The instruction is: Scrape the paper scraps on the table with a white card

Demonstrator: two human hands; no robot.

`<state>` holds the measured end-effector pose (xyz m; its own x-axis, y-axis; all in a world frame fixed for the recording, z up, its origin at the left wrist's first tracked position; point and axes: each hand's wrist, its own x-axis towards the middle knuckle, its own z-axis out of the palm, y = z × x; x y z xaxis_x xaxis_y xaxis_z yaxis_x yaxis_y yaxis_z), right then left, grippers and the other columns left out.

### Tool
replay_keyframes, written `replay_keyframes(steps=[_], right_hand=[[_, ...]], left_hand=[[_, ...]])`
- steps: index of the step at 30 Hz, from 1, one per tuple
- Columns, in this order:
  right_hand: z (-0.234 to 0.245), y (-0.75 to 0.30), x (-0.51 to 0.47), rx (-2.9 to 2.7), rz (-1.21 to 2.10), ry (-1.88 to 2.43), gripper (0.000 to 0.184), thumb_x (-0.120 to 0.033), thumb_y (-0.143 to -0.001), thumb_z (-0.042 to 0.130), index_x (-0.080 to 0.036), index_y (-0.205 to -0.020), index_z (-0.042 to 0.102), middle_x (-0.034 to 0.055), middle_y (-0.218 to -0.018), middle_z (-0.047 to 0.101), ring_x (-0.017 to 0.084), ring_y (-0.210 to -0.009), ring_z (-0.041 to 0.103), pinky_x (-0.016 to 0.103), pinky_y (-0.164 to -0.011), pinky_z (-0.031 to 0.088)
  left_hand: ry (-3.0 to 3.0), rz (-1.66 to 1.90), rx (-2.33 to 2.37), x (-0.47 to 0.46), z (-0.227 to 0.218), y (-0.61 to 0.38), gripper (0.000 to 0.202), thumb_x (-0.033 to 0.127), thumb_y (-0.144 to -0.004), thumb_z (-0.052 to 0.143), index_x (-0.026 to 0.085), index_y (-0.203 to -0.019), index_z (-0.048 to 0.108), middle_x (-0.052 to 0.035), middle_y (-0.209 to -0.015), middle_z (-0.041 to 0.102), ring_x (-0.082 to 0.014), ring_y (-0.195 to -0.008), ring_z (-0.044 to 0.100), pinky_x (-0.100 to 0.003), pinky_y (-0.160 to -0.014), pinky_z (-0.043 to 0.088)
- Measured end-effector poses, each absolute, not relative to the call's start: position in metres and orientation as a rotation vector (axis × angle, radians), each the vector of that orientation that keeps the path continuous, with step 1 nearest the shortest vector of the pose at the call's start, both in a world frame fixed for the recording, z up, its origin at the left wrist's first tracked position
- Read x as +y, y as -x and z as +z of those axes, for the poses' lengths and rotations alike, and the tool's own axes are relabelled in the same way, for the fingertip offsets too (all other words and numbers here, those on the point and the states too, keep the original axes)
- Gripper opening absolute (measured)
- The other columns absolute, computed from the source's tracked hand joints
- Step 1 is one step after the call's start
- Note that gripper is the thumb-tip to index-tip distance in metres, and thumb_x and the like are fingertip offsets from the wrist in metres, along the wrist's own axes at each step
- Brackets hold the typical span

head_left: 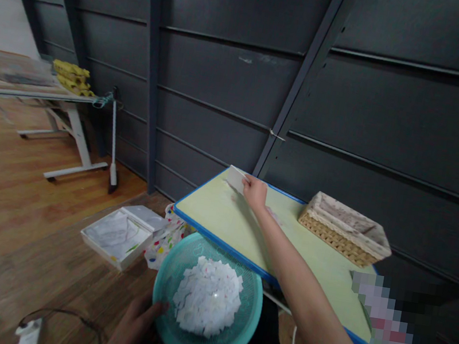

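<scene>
The two hands were apart from each other, each one occupied with its own thing. The left hand [141,312] was clamped on the left rim of a turquoise plastic basket [251,315], with a fingertip reaching over to the inner side. This round basket was in front of the person's body, just beside the near edge of the table [218,216]. Inside it was a heap of small white paper pieces [209,297], some with faint coloured marks; the heap covered the middle, and around it the perforated wall was visible.

The right hand [256,192] was stretched over the far part of the table, its fingers closed on the edge of a white card [236,179]. The card was tilted, and I could not tell whether it touched the table.

To the right, on the same table, stood a rectangular wicker basket [332,236] with a patterned cloth lining [345,209]; its bottom was hidden. On the floor [44,241], at the left, lay an open white box [136,250] with something pale inside, too blurred to name. Just beside it was a spotted bag [162,243], whose contents I could not see
</scene>
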<state>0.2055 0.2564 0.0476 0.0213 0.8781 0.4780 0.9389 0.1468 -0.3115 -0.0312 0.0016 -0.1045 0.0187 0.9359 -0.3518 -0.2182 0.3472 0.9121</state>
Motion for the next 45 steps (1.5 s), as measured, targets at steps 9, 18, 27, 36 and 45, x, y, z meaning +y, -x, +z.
replay_keyframes(steps=[9,18,27,36,45], right_hand=[[0.04,-0.202,0.263,-1.844,-0.104,1.747,0.036,-0.022,-0.087,0.043,-0.022,-0.117,0.062,0.0074,-0.113,0.065,0.02,-0.103,0.059,0.026,-0.087,0.04],[0.042,-0.205,0.262,-1.851,-0.107,1.747,0.035,-0.023,-0.086,0.044,-0.023,-0.116,0.063,0.0071,-0.111,0.066,0.021,-0.099,0.06,0.027,-0.085,0.04],[0.053,-0.21,0.255,-1.815,-0.149,1.834,0.034,-0.026,-0.085,0.045,-0.024,-0.112,0.066,0.008,-0.105,0.068,0.023,-0.098,0.06,0.028,-0.083,0.04],[0.056,-0.201,0.259,-1.824,-0.132,1.909,0.036,-0.026,-0.087,0.043,-0.025,-0.117,0.062,0.0075,-0.107,0.067,0.021,-0.1,0.059,0.026,-0.083,0.04],[0.053,-0.201,0.269,-1.846,-0.1,1.823,0.033,-0.027,-0.086,0.045,-0.025,-0.113,0.064,0.0059,-0.108,0.068,0.02,-0.1,0.06,0.025,-0.083,0.041]], left_hand=[[-0.773,1.031,1.262,-0.003,-0.097,0.031,0.033,0.04,-0.065,0.066,0.017,-0.088,0.071,-0.0082,-0.083,0.076,-0.0309,-0.087,0.066,-0.04,-0.072,0.052],[-0.83,1.016,1.221,-0.001,-0.099,0.033,0.038,0.044,-0.063,0.067,0.017,-0.09,0.071,-0.0048,-0.064,0.072,-0.0286,-0.073,0.066,-0.038,-0.069,0.051],[-0.748,1.016,1.223,-0.003,-0.096,0.029,0.036,0.042,-0.063,0.069,0.016,-0.088,0.069,0.0034,-0.048,0.062,-0.013,-0.042,0.049,-0.027,-0.05,0.046],[-0.691,1.079,1.112,-0.005,-0.095,0.028,0.033,0.036,-0.067,0.068,0.013,-0.092,0.066,-0.0001,-0.064,0.071,-0.018,-0.055,0.059,-0.029,-0.056,0.046],[-0.737,1.037,1.201,-0.006,-0.076,0.027,0.04,0.044,-0.057,0.072,0.015,-0.084,0.07,-0.0028,-0.061,0.07,-0.0236,-0.062,0.062,-0.036,-0.068,0.05]])
